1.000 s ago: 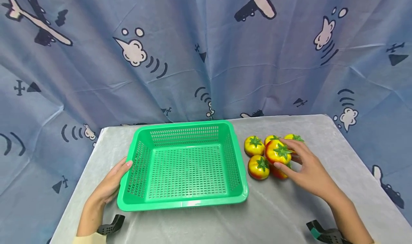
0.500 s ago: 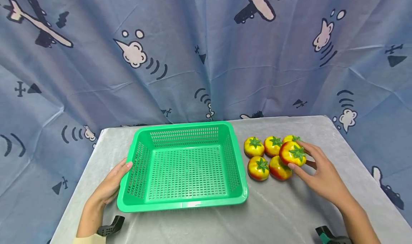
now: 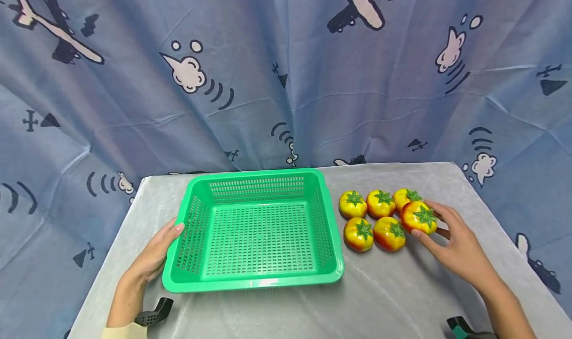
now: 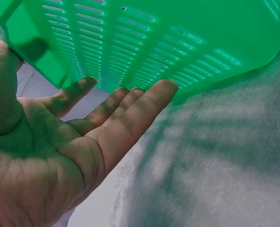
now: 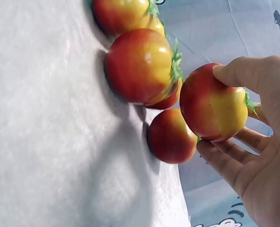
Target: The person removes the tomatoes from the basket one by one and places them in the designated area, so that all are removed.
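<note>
My left hand [image 3: 154, 252] holds the left side of a green plastic basket [image 3: 253, 283]. Its thumb lies on the rim, and its fingers [image 4: 130, 113] touch the slotted outer wall from below in the left wrist view. On the right, my right hand [image 3: 460, 244] grips a yellow-red tomato [image 3: 419, 218] with a green star-shaped calyx, thumb on one side and fingers on the other. In the right wrist view this tomato [image 5: 213, 104] is raised off the table. Several like tomatoes [image 3: 390, 234] sit in two rows between the basket and that hand.
The table wears a pale grey cover [image 3: 313, 314]. Behind it hangs a blue curtain [image 3: 250, 81] printed with planes and clouds. A black device is strapped at each wrist [image 3: 154, 313]. The basket's slotted floor [image 3: 259, 239] faces up with nothing on it.
My right hand has carried the gripped tomato rightward and slightly down, from above the group to the right end of the front row, uncovering the tomatoes behind. The left hand and basket stay put.
</note>
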`<state>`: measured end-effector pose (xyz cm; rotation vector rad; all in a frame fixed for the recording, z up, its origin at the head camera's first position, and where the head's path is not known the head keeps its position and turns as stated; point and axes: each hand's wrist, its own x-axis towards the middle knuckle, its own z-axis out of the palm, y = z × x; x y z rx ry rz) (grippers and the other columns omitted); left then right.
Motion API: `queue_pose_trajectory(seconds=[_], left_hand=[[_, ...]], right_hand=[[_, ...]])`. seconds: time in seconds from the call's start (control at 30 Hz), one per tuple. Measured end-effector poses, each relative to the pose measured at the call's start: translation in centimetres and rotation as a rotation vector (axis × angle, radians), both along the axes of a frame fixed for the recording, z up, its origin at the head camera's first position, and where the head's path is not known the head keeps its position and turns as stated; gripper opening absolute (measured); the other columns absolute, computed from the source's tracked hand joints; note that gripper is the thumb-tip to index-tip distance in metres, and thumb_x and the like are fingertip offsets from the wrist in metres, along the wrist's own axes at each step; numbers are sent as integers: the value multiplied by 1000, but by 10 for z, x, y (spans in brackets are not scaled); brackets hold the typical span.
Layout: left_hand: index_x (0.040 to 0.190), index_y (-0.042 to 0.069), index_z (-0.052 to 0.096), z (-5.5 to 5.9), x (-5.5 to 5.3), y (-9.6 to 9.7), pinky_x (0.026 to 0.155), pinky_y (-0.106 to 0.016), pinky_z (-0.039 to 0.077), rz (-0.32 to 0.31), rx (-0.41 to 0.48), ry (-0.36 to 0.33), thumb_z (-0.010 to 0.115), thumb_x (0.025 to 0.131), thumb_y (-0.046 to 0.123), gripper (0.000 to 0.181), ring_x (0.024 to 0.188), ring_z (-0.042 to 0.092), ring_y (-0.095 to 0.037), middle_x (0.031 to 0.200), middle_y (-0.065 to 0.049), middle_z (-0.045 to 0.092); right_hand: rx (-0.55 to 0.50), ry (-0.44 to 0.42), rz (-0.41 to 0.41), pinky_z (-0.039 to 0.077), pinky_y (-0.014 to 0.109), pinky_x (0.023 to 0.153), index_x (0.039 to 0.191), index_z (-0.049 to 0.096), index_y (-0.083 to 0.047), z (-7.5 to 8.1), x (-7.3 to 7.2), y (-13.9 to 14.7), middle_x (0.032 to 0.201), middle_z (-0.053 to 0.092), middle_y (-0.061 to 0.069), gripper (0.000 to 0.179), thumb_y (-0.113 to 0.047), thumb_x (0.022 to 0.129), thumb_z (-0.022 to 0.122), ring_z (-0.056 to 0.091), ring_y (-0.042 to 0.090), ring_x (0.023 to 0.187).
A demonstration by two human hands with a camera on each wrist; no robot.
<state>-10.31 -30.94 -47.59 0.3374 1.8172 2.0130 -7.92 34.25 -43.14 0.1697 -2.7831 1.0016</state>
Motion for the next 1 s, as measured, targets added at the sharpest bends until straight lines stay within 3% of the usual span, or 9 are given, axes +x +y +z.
queue_pose_trajectory(seconds=[0.37,0.8,0.9,1.0], left_hand=[[165,-8,-3,1,0,2,92,-39,66,30,-35,-2,30,118,31,69,113,75,-18,129,2,71],[165,-9,-4,0,-1,2,94,-38,66,8,-12,4,29,118,29,69,115,74,-19,131,2,71],[165,-9,-4,0,-1,2,94,-38,66,14,-16,2,29,118,30,69,114,74,-18,130,2,70],[165,-9,-5,0,0,1,94,-38,66,16,-17,-2,29,118,30,69,114,74,-17,131,3,71]], right_hand=[[8,-54,4,36,-8,78,158,43,-2,-17,-2,13,150,45,33,76,-17,94,82,47,52,126],[7,-90,-3,37,-7,77,157,44,1,-33,0,19,148,47,34,75,-22,96,81,49,51,125],[15,-106,-1,42,-4,76,157,44,0,-36,-1,19,148,47,35,75,-23,96,81,50,52,126],[23,-117,0,62,17,81,157,43,1,-40,-1,18,149,47,35,76,-23,96,81,51,53,126]])
